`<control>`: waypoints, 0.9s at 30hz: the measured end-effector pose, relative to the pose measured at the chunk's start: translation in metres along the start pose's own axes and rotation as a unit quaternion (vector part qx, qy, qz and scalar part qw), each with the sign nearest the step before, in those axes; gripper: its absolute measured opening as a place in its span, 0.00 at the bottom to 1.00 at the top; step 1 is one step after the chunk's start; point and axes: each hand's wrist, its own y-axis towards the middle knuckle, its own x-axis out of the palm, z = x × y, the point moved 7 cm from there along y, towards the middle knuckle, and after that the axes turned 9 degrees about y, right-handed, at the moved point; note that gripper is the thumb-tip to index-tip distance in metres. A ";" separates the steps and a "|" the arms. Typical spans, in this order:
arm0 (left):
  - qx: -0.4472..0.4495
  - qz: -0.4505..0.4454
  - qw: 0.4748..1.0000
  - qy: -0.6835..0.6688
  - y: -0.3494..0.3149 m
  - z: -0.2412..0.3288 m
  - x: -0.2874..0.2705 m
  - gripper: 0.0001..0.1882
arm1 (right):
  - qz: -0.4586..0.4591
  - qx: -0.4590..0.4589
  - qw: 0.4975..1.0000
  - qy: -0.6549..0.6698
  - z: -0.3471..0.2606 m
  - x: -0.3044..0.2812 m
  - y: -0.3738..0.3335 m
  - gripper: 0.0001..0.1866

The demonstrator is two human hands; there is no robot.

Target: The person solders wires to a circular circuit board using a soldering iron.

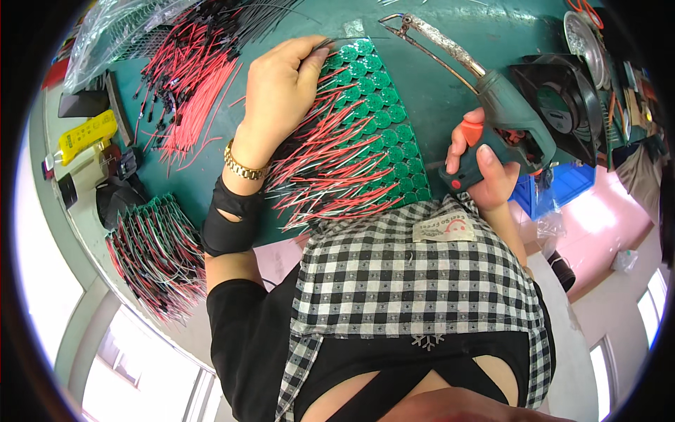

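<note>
My left hand (pixel 285 81) pinches a thin black wire (pixel 322 45) between thumb and fingers, at the far left corner of a panel of round green circuit boards (pixel 394 133). Many red, black and white wires (pixel 316 155) stick out from the panel toward the left, under and beside my left wrist. In my right hand (pixel 492 172) is a green soldering gun (pixel 520 112), a finger on its orange trigger. Its long scorched barrel points to the far left, and the tip stays apart from the panel, beyond its far edge.
Loose red wires (pixel 204 105) and black wires (pixel 242 21) lie at the far left, beside a clear plastic bag (pixel 105 35). Another wired panel (pixel 155 246) hangs at the left edge. A black fan (pixel 559 105) and a metal dish (pixel 585 46) stand right; a blue crate (pixel 566 190) sits below.
</note>
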 end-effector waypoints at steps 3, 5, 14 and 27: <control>-0.051 -0.040 0.998 -0.029 -0.002 -0.003 0.004 0.10 | 0.006 -0.003 1.000 -0.008 0.000 -0.003 0.002 0.23; -0.102 -0.037 0.993 -0.043 -0.003 -0.007 0.003 0.09 | 0.012 0.000 1.000 -0.009 0.002 -0.004 0.005 0.23; -0.096 0.033 0.992 -0.077 -0.009 -0.003 0.002 0.04 | 0.020 0.038 0.997 -0.072 0.003 -0.001 0.001 0.25; -0.051 0.050 0.997 -0.027 -0.008 0.016 0.009 0.03 | -0.041 0.059 0.954 -0.290 -0.024 0.006 -0.016 0.16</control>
